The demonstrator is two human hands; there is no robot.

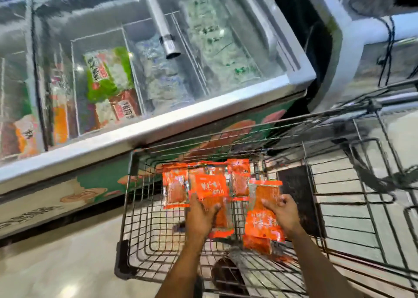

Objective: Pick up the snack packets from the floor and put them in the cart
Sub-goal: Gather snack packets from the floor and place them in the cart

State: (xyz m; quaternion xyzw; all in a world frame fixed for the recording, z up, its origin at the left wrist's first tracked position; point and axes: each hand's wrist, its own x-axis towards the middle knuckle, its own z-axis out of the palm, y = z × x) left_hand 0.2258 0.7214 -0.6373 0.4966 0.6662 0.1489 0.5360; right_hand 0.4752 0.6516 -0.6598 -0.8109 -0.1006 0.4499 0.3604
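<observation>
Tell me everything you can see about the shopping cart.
The shopping cart is a dark wire-mesh basket with a thicker dark frame, standing on a pale tiled floor right beside a glass-topped freezer. Several orange snack packets lie inside. Both hands reach into it: the left hand and the right hand each hold a packet. Its wheels are not visible.

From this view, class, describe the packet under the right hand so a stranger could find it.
Find the wire cart beside the chest freezer. Orange snack packets lie inside. The right hand holds the packet nearest the viewer, rightmost of all, apart from the rest.
</observation>
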